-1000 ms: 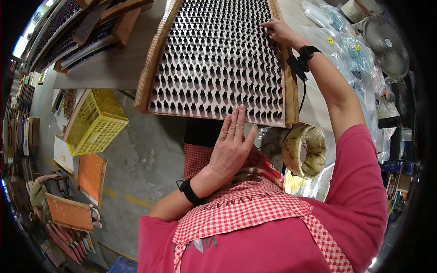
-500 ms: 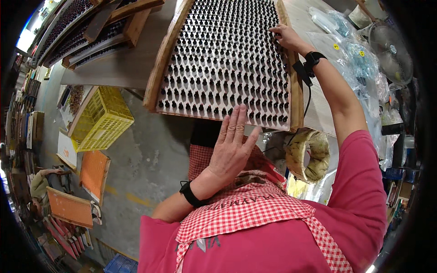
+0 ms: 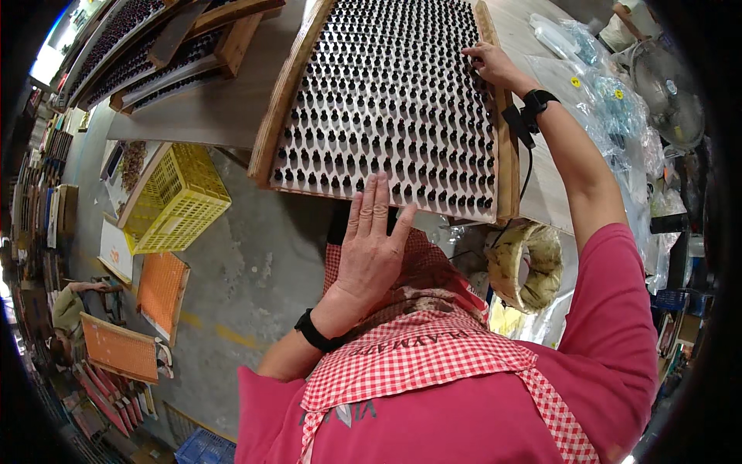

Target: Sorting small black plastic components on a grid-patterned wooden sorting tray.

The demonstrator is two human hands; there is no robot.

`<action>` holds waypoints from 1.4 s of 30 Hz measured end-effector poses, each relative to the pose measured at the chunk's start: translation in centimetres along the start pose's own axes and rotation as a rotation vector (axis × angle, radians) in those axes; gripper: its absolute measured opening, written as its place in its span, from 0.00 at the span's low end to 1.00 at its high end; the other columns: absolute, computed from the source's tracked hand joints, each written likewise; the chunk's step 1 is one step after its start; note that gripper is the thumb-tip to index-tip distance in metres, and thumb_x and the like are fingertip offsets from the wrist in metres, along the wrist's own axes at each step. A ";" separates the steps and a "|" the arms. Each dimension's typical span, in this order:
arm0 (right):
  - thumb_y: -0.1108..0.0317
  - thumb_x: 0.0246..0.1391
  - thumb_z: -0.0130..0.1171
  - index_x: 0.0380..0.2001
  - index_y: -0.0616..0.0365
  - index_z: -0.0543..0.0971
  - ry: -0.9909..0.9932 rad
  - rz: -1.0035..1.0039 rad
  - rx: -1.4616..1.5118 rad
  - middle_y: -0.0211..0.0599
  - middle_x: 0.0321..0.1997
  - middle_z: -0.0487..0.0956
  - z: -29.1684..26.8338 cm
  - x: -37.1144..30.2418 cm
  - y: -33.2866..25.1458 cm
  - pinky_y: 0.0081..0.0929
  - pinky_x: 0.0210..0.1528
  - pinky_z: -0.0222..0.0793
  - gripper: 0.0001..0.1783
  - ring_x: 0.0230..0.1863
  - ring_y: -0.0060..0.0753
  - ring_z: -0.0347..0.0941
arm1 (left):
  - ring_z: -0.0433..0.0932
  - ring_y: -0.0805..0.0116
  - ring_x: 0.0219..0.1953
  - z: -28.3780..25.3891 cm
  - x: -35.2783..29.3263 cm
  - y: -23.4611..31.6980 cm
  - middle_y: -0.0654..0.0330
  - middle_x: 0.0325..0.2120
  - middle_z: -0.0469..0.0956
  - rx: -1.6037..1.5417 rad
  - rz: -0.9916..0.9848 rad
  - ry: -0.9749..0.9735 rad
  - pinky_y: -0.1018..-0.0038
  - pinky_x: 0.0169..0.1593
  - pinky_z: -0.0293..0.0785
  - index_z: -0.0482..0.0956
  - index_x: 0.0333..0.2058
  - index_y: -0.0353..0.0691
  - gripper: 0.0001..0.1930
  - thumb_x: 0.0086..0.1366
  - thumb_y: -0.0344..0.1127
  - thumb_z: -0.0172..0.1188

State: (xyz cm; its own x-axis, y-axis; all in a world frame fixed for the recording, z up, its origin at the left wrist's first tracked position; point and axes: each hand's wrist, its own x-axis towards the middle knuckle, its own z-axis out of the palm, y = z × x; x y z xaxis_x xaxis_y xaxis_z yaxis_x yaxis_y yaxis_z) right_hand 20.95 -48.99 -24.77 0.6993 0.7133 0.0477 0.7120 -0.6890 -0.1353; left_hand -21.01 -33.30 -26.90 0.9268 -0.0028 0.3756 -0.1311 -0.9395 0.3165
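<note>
A wood-sided tray [image 3: 309, 182] with a white surface lies on the table before me, covered in rows of small black knob-shaped pieces [image 3: 376, 143]. My left hand [image 3: 367, 251] is open and flat, its fingers stretched out, with the fingertips at the tray's near edge beside the front row. At the tray's right side my right hand [image 3: 498, 66] reaches in among the pieces near the wooden rail [image 3: 504, 151]. Its fingers are bent and close together at the tips; what they pinch, if anything, is too small to make out. I wear dark bands on both wrists.
More racks of dark pieces [image 3: 127, 46] stand at the far left. Clear plastic bags [image 3: 599, 85] and a fan [image 3: 666, 93] are at the right. A yellow crate [image 3: 182, 201] and orange panels [image 3: 162, 294] stand on the left. Another person [image 3: 68, 309] is at far left.
My left hand has slid left along the tray's near edge, fingers still stretched out. My right hand stays at about the same place on the tray's right side. The view has shifted slightly.
</note>
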 end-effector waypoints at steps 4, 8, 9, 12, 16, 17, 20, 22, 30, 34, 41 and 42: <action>0.80 0.48 0.54 0.51 0.52 0.78 0.065 -0.049 -0.009 0.49 0.43 0.75 0.4 0.1 0.8 0.36 0.51 0.68 0.25 0.46 0.50 0.72 | 0.52 0.47 0.69 0.6 -0.4 -0.8 0.39 0.65 0.54 0.064 0.002 -0.038 0.56 0.69 0.47 0.71 0.55 0.45 0.27 0.54 0.26 0.53; 0.79 0.47 0.53 0.51 0.50 0.78 0.065 -0.065 0.011 0.51 0.42 0.76 0.4 0.1 0.4 0.39 0.51 0.69 0.26 0.46 0.52 0.73 | 0.52 0.47 0.69 0.6 -0.5 -0.9 0.40 0.65 0.54 0.055 0.006 -0.038 0.56 0.69 0.47 0.71 0.56 0.45 0.27 0.54 0.25 0.53; 0.80 0.46 0.53 0.51 0.51 0.78 0.074 -0.070 0.015 0.51 0.41 0.76 0.4 0.2 0.4 0.38 0.50 0.69 0.26 0.45 0.52 0.73 | 0.52 0.47 0.69 0.7 -0.6 -1.0 0.40 0.65 0.54 0.054 0.008 -0.034 0.57 0.69 0.47 0.70 0.56 0.45 0.28 0.53 0.25 0.52; 0.80 0.46 0.53 0.51 0.53 0.78 0.121 -0.116 0.034 0.52 0.39 0.77 0.5 0.1 1.4 0.37 0.48 0.71 0.26 0.42 0.51 0.74 | 0.52 0.48 0.69 0.8 -0.6 -0.9 0.40 0.65 0.54 0.040 0.012 -0.017 0.57 0.69 0.47 0.70 0.55 0.46 0.28 0.53 0.25 0.52; 0.81 0.47 0.53 0.52 0.54 0.77 0.031 -0.040 0.032 0.48 0.42 0.75 0.3 0.2 0.8 0.33 0.50 0.69 0.26 0.44 0.48 0.73 | 0.52 0.48 0.69 0.7 -0.7 -0.9 0.40 0.65 0.54 0.053 -0.002 -0.013 0.57 0.69 0.47 0.71 0.55 0.46 0.27 0.53 0.25 0.52; 0.82 0.49 0.51 0.52 0.55 0.77 -0.015 0.007 0.057 0.45 0.44 0.73 0.1 0.3 0.6 0.31 0.52 0.67 0.25 0.47 0.46 0.72 | 0.52 0.48 0.69 0.6 -0.7 -0.8 0.41 0.65 0.54 0.034 -0.005 -0.014 0.57 0.69 0.47 0.71 0.55 0.46 0.27 0.54 0.25 0.52; 0.83 0.48 0.51 0.52 0.56 0.77 0.013 -0.015 0.078 0.46 0.44 0.75 0.0 0.1 0.0 0.31 0.52 0.67 0.25 0.47 0.45 0.72 | 0.52 0.48 0.69 0.1 -0.6 -0.9 0.40 0.65 0.54 0.007 -0.015 0.003 0.57 0.69 0.47 0.70 0.55 0.46 0.27 0.54 0.25 0.53; 0.83 0.46 0.53 0.52 0.56 0.77 -0.021 0.036 0.072 0.48 0.47 0.76 -0.2 0.1 -0.1 0.32 0.54 0.69 0.27 0.50 0.46 0.73 | 0.52 0.48 0.69 -0.3 -0.5 -1.0 0.40 0.65 0.54 -0.004 -0.018 0.020 0.56 0.69 0.48 0.70 0.55 0.46 0.27 0.54 0.25 0.53; 0.83 0.44 0.52 0.51 0.55 0.78 0.021 -0.013 0.048 0.48 0.46 0.76 -0.2 0.0 -0.1 0.34 0.55 0.68 0.27 0.49 0.48 0.73 | 0.53 0.45 0.68 -0.4 -0.9 -2.7 0.38 0.64 0.55 0.046 -0.074 0.020 0.55 0.68 0.49 0.69 0.56 0.43 0.27 0.54 0.24 0.53; 0.82 0.43 0.52 0.51 0.54 0.78 0.009 -0.030 0.057 0.50 0.46 0.76 0.0 0.1 0.4 0.34 0.55 0.68 0.28 0.49 0.49 0.73 | 0.53 0.44 0.68 -0.9 -0.8 -2.8 0.38 0.64 0.55 0.027 -0.084 0.051 0.54 0.68 0.50 0.68 0.56 0.43 0.28 0.54 0.25 0.54; 0.82 0.44 0.51 0.52 0.54 0.78 0.054 -0.054 0.055 0.50 0.46 0.75 0.3 0.1 0.8 0.35 0.55 0.67 0.28 0.48 0.50 0.72 | 0.56 0.42 0.66 -1.6 -1.1 -4.3 0.38 0.62 0.58 0.043 -0.144 0.096 0.53 0.67 0.53 0.69 0.55 0.43 0.28 0.51 0.23 0.53; 0.82 0.44 0.51 0.52 0.54 0.78 0.033 -0.028 0.049 0.51 0.46 0.75 0.2 0.1 0.7 0.35 0.56 0.67 0.28 0.48 0.50 0.72 | 0.56 0.42 0.66 -1.6 -1.1 -4.3 0.38 0.62 0.58 0.045 -0.146 0.096 0.53 0.67 0.53 0.69 0.55 0.43 0.28 0.51 0.23 0.53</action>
State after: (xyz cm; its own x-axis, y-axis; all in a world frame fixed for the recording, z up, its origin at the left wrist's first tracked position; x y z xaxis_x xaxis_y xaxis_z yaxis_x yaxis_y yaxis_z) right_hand 21.53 -49.38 -25.10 0.6812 0.7271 0.0851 0.7281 -0.6610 -0.1814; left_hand -22.08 -28.74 -27.27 0.8965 0.1656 0.4110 0.0202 -0.9418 0.3355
